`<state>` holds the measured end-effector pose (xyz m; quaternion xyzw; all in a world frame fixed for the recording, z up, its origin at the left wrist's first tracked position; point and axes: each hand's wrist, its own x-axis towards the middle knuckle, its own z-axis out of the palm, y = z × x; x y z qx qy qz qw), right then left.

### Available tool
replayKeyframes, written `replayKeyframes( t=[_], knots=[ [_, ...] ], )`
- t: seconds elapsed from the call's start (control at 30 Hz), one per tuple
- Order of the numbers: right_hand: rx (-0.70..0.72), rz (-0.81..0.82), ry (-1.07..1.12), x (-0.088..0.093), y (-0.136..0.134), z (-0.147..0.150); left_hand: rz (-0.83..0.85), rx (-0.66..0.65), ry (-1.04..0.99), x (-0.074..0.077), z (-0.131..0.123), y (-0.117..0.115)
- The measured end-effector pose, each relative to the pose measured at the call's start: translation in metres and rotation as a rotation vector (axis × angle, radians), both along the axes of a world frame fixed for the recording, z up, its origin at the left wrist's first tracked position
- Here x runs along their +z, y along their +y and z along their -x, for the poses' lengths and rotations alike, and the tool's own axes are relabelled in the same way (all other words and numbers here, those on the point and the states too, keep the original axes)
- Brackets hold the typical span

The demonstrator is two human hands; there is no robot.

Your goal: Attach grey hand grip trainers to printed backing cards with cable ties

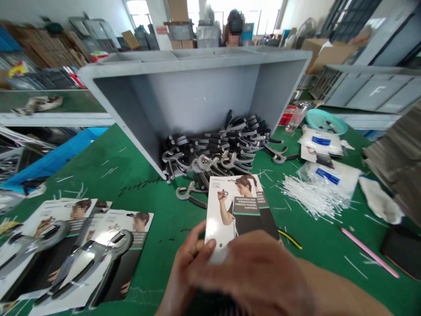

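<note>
Printed card (235, 210) sits low over the green table (131, 175), just before us. Our left hand (186, 267) is clamped on its lower left corner, thumb flat on the face and fingers curled behind. Our right hand (259, 272) covers the bottom edge, blurred, so we cannot tell its finger spread. Beyond lies a pile of hand grips (217, 149) in the tipped grey bin (197, 96)

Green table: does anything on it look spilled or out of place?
The grey bin lies tipped on its side, and hand grippers spill from its open mouth onto the green table. To the right, white plastic ties lie scattered. The printed card in the left hand looks undamaged.
</note>
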<state>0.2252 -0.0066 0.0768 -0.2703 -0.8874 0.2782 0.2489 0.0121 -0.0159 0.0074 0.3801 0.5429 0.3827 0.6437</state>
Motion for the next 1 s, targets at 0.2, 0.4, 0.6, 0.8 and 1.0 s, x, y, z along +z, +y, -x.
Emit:
replayKeyframes(
  t=[0.2,0.4,0.6,0.8,1.0],
  knots=[
    [-0.743,-0.089,-0.426,-0.032,0.138,-0.082,-0.120,0.005,0.227,-0.007,-0.009,-0.006],
    [-0.511,0.019,-0.660,-0.081,0.226,-0.064,-0.170,-0.161,0.433,-0.008,-0.017,-0.006],
    [-0.587,-0.069,-0.710,-0.072,0.226,-0.065,-0.169,-0.275,0.390,0.009,0.015,0.004],
    [-0.694,0.005,-0.311,0.001,0.151,-0.098,-0.457,0.019,0.423,0.039,0.031,0.047],
    [-0.279,0.910,0.273,0.021,0.053,-0.051,-0.904,-0.107,0.373,0.039,-0.008,0.081]
  ],
)
